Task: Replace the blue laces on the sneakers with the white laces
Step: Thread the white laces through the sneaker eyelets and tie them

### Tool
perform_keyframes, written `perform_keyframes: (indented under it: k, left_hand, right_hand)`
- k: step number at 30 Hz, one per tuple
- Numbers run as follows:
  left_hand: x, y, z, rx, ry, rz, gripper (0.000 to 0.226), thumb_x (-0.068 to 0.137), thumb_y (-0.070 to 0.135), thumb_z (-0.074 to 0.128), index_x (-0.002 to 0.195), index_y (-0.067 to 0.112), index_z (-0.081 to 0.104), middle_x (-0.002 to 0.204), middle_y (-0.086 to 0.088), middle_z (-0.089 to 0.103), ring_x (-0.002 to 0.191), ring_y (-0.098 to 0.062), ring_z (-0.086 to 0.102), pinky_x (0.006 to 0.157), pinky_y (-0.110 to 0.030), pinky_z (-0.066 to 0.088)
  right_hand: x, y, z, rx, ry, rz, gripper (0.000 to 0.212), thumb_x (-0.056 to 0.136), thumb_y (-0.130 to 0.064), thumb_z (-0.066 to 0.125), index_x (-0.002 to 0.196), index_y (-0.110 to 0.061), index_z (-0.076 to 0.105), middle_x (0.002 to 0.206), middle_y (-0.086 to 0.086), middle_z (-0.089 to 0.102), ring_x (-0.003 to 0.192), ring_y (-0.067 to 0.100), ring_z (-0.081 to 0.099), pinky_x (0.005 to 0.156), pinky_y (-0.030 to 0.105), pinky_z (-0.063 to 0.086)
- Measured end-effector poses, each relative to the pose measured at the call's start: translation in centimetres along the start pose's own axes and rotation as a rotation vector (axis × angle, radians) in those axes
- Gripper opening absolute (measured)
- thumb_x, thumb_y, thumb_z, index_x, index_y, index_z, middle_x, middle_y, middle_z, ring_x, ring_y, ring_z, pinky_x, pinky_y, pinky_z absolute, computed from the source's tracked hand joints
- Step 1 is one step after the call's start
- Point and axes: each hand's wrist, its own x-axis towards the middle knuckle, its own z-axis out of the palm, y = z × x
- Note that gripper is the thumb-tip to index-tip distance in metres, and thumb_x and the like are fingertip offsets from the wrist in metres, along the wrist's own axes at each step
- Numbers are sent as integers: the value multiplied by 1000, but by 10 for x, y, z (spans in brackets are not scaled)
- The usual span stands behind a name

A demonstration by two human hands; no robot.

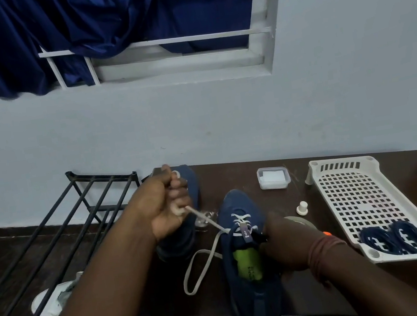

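While the left hand (167, 204) was raised above the table (235, 181) with its fingers (178, 189) curled tight round the white lace (205, 217), that lace ran taut, down and to the right, into the eyelets of the near sneaker (248, 265), its slack looping on the table at the shoe's left. The right hand (282, 244) gripped the near sneaker's right side at the collar, fingers clamped on it; this shoe lay lengthwise, toe pointing away toward the wall. A second sneaker (187, 188) stood behind the left hand, and the blue laces (395, 238) lay coiled in a white tray (355, 190) at the right.
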Motion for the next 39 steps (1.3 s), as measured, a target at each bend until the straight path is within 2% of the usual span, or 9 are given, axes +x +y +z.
perform_keyframes:
  k: [5,9,11,13,16,20,27,34,39]
  left_hand:
    - [3,21,-14,14,294,348,37,106,35,37,70,24,38,51,9,30,34,-6,18,32,-16,15]
    - [-2,23,-16,-65,478,537,37,103,30,35,66,23,35,56,6,29,38,-8,16,36,-18,14]
    - [0,20,-15,4,497,522,35,103,30,38,69,23,37,53,6,33,38,-8,19,37,-18,15]
    - [3,15,-15,243,458,432,31,102,34,43,73,22,45,52,7,39,38,-7,26,36,-18,20]
    - [6,-1,-15,1022,312,156,23,94,31,55,82,14,65,54,3,49,44,-11,40,42,-22,32]
    - [12,-41,-9,1816,121,163,21,93,30,57,94,17,74,84,-1,72,78,-19,68,69,-26,54]
    - [30,-77,-12,2141,-34,344,28,95,33,54,101,8,65,109,-13,64,97,-29,62,75,-31,45]
    - [9,-43,15,1741,91,341,26,95,27,50,81,6,59,84,-16,64,78,-25,61,68,-34,41]
    - [-9,-31,30,372,-188,60,14,98,8,41,99,6,55,67,-4,57,61,-17,57,69,-33,46]
  right_hand:
    - [-2,1,-3,-4,-19,6,29,95,-17,52,120,-4,48,113,14,66,95,30,65,53,19,37]
    - [-5,-3,-4,-1,-55,-13,31,94,-16,52,123,-6,49,97,10,60,72,23,62,62,29,55]
    - [-8,-7,-7,-103,-53,-31,22,98,-15,47,119,-13,52,117,13,61,97,28,63,81,35,51]
    - [-11,-9,-11,-118,-50,-38,26,99,-14,47,124,-9,52,128,14,60,110,28,61,76,25,46]
    - [-12,-7,-13,-47,-14,-67,12,97,-13,52,108,-10,52,122,14,64,68,13,57,41,11,35]
    - [-6,-5,-7,-60,26,-85,32,99,-17,48,130,-9,47,130,11,60,104,22,62,65,15,31]
    - [-1,-1,1,29,87,-28,32,91,-29,57,118,-13,49,121,6,65,111,26,60,82,26,36]
    - [7,-2,-3,542,230,-140,5,88,-15,60,92,-13,61,84,0,65,71,5,62,63,18,48]
    - [-1,-31,-9,1221,-7,-274,22,96,-24,61,110,-7,57,94,13,68,63,19,61,45,27,42]
